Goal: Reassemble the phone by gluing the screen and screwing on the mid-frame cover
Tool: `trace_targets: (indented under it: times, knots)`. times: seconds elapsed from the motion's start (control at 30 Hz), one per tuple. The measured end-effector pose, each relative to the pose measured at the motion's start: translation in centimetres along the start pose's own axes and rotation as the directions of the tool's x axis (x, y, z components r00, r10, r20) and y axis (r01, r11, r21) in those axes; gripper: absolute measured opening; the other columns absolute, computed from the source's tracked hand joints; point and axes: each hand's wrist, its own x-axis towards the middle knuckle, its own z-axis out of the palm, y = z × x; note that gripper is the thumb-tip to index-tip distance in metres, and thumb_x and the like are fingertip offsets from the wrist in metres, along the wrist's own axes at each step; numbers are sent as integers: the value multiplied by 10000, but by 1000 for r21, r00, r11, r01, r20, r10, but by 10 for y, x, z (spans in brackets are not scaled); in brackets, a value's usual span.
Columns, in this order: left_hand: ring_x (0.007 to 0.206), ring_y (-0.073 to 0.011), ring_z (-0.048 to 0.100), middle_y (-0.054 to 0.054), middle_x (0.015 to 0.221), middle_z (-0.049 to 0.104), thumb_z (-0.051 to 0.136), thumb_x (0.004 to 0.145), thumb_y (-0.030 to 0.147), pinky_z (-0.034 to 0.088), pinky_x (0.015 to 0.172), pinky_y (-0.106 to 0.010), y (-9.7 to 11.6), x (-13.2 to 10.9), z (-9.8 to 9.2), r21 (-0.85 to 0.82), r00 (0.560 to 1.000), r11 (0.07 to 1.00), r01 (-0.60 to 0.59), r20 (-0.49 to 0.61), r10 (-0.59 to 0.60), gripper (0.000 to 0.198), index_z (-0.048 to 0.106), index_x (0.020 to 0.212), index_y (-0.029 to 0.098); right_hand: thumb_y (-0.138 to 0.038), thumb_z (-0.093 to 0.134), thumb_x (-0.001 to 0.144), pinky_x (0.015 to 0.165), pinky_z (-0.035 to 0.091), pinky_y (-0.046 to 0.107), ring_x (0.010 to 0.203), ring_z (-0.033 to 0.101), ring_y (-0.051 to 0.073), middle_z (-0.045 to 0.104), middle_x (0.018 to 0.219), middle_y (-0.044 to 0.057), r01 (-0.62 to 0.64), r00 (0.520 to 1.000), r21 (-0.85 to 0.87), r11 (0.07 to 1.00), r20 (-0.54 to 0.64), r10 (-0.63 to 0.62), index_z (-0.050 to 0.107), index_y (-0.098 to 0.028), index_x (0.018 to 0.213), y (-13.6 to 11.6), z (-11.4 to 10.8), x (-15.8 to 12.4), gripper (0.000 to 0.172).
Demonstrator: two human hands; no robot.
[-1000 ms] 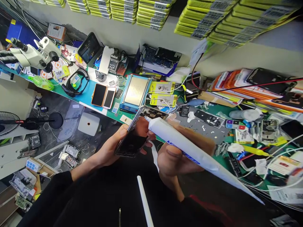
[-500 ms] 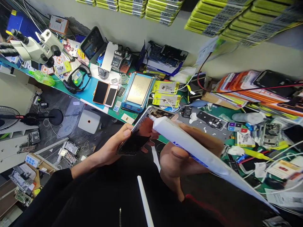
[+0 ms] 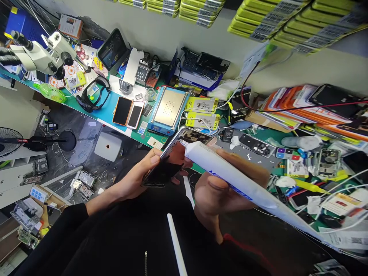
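My left hand (image 3: 143, 168) is closed on an opened phone (image 3: 172, 159), thumb along its near edge and fingertips showing beneath. The phone is tilted; its inner side shows dark and reflective, with exposed parts at the top end. In my right hand (image 3: 215, 188) lies a long white squeeze tube (image 3: 230, 170) with blue lettering, fingers and thumb wrapped round it. Its narrow tip points at the phone's inner side. Whether the tip touches the phone I cannot tell. The flat tail of the tube reaches toward the lower right.
A blue heating plate (image 3: 169, 109) stands on the bench behind the phone. Two phones (image 3: 123, 110) lie to its left, near a microscope (image 3: 43, 53). On the right are an opened phone body (image 3: 329, 163), a yellow tool (image 3: 310, 186) and white cables. A stool (image 3: 107, 147) stands below.
The view has shifted very slightly. Both hands keep nearly the same place, with the tube's tip still at the phone.
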Motion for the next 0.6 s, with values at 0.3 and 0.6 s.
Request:
trace_targets:
  times: [0.3, 0.6]
  knots:
    - [1197, -335, 819, -83, 1189, 830, 823, 998, 699, 630, 972, -403, 4, 2, 4, -7, 1000, 1000, -7, 3, 7, 522, 635, 1145, 235, -497, 800, 1069, 557, 543, 322, 660, 688, 171, 790, 959, -5, 36, 999, 49, 998, 22, -37, 814, -351, 1358, -1, 2, 5, 324]
    - [1043, -292, 834, -88, 1159, 834, 787, 1024, 694, 606, 915, -370, -1, 0, -3, 9, 1000, 1000, 11, -8, -11, 510, 626, 1100, 216, -508, 801, 1072, 680, 620, 359, 810, 759, 204, 778, 1010, 9, 53, 998, 24, 998, -42, -52, 806, -334, 1322, 1, 3, 5, 304]
